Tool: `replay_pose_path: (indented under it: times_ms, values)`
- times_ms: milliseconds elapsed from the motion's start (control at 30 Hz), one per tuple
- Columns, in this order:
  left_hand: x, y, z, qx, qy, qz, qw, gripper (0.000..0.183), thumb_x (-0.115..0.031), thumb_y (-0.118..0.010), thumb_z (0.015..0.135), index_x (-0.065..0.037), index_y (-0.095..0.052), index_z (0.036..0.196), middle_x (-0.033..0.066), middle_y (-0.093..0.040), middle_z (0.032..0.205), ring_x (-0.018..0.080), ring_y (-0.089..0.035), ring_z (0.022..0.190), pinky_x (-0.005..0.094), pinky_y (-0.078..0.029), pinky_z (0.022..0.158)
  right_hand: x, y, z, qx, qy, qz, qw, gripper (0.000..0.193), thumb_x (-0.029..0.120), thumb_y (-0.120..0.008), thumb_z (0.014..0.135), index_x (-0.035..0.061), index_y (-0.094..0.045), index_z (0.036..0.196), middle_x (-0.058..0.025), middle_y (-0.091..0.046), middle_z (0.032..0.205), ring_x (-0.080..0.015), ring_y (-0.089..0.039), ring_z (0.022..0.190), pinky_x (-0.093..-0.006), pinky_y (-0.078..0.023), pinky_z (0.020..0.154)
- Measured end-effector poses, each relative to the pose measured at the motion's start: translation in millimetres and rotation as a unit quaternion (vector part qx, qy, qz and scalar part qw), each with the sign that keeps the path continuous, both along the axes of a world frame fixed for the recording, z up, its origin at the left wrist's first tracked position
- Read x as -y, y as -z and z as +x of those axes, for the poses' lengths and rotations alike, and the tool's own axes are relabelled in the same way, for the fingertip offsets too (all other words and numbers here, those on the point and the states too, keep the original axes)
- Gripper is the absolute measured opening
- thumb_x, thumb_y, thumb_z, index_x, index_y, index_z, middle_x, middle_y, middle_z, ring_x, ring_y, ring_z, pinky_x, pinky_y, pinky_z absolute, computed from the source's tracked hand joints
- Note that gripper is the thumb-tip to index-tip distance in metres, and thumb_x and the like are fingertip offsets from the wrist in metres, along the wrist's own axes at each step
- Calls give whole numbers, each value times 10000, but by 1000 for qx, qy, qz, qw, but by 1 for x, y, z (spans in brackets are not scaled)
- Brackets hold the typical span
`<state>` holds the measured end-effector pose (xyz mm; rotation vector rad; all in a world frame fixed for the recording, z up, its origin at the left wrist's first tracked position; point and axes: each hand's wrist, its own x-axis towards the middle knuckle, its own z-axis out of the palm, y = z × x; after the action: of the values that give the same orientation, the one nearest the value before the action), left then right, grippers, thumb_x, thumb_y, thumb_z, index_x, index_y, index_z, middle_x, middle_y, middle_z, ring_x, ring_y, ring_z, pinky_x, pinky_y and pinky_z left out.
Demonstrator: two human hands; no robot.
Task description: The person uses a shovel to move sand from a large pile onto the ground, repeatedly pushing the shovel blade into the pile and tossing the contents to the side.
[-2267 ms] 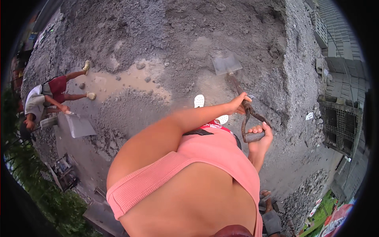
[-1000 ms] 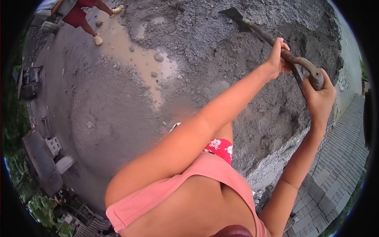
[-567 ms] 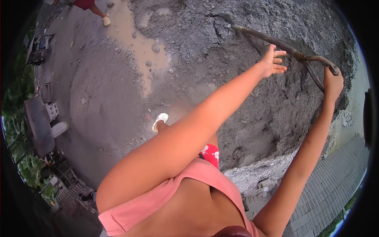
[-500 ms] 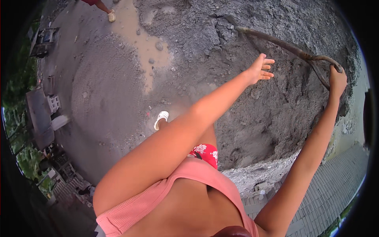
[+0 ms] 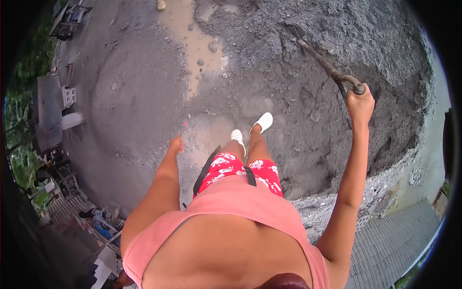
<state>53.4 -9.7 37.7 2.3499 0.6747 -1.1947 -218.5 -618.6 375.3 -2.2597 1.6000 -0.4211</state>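
Observation:
My right hand (image 5: 361, 104) is closed around the grip end of a shovel (image 5: 320, 59) with a worn, brownish, slightly curved shaft. Its forked grip has a second arm running down beside my fist. At the far end the dark blade rests at the grey sand and gravel heap (image 5: 308, 115), partly hidden in it. My left hand (image 5: 177, 144) hangs low at my left side, away from the shovel. It is small and foreshortened, its fingers mostly hidden, and I see no object in it.
A muddy puddle (image 5: 202, 45) with stones (image 5: 213, 46) lies ahead. Another person's shoe (image 5: 161, 5) shows at the top edge. My white clogs (image 5: 262, 123) stand beside the heap. A tiled surface (image 5: 390, 245) is at lower right; sheds and clutter (image 5: 50, 111) line the left.
My left hand has swung from near the shovel shaft down to my left side. My right hand has shifted left with the shovel's grip, still holding it. Both my feet now show.

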Motion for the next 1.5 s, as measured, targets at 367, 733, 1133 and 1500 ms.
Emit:
replay_pose_path:
  times_ms: [367, 733, 1133, 1500]
  values:
    - [127, -73, -85, -75, 161, -363, 915, 343, -317, -369, 881, -95, -561, 1059, 47, -590, 936, 143, -571, 751, 282, -452, 675, -263, 36, 17, -148, -381, -56, 911, 176, 76, -590, 616, 58, -483, 755, -117, -573, 650, -312, -584, 584, -402, -471, 559]
    - [-107, -27, -113, -21, -82, -198, 977, 402, -406, -388, 875, -80, -584, 1004, 57, -613, 838, 161, -563, 621, 306, -444, 552, -279, 23, 23, -164, -256, -46, 952, 182, 116, -572, 657, 50, -514, 816, -163, -618, 732, -357, -604, 673, -452, -477, 607]
    - [-233, -15, -247, -79, -296, -60, 950, 362, -418, -456, 795, -87, -576, 881, 92, -610, 791, 281, -575, 573, 429, -445, 531, -247, 0, 27, -119, -210, -19, 970, 211, 177, -577, 710, 104, -613, 904, -205, -615, 728, -380, -601, 714, -460, -476, 655]
    - [-42, -70, -124, 14, -19, -260, 965, 351, -344, -378, 873, -80, -559, 1020, 67, -600, 885, 188, -587, 671, 338, -480, 615, -231, -9, 25, -77, -217, 67, 971, 279, 155, -580, 658, 107, -623, 930, -195, -632, 796, -364, -612, 771, -444, -483, 716]
